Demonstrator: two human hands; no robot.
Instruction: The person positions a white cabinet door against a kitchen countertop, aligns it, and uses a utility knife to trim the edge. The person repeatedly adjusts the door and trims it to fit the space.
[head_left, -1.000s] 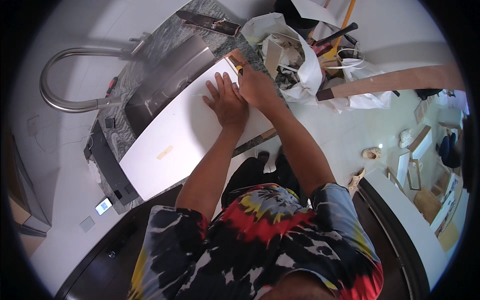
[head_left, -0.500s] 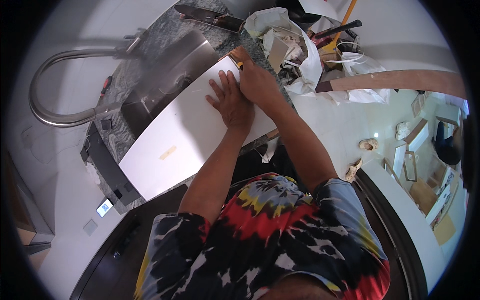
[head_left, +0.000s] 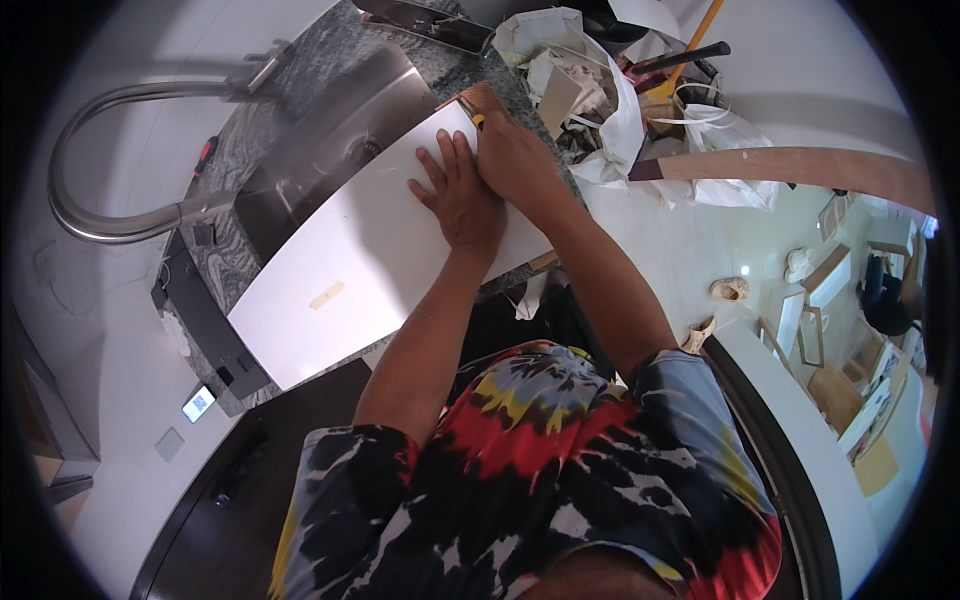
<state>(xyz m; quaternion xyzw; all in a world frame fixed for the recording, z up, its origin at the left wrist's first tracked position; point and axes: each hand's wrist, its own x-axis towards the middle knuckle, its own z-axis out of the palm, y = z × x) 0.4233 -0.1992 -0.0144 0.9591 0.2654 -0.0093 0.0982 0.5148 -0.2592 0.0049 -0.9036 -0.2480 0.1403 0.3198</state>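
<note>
A long white board (head_left: 345,255) lay flat on the grey stone surface (head_left: 305,85). It ran at a slant. One short end was next to a dark bar (head_left: 212,315) along the surface's left edge, and the other pointed off to the far right. One long side of the board hung over part of the sink (head_left: 335,145). The other long side was close to the surface's near edge, with a thin bit of stone showing there.

The left hand (head_left: 470,210) was flat on top of the board, close to its far end. Its fingers were a little spread and had hold of nothing.

The right hand (head_left: 515,160) was nearer to that end. Its fingers were curled tight around a small tool (head_left: 479,122). Only a yellow and dark bit showed, so I could not tell what sort of tool it was. It was right at the board's far short end. From the right fingers, most of the board lay to the left and back toward the person.

Brown wood (head_left: 486,96) stuck out past that end. A tan strip (head_left: 326,296) was on the board, well away from both hands.
</note>
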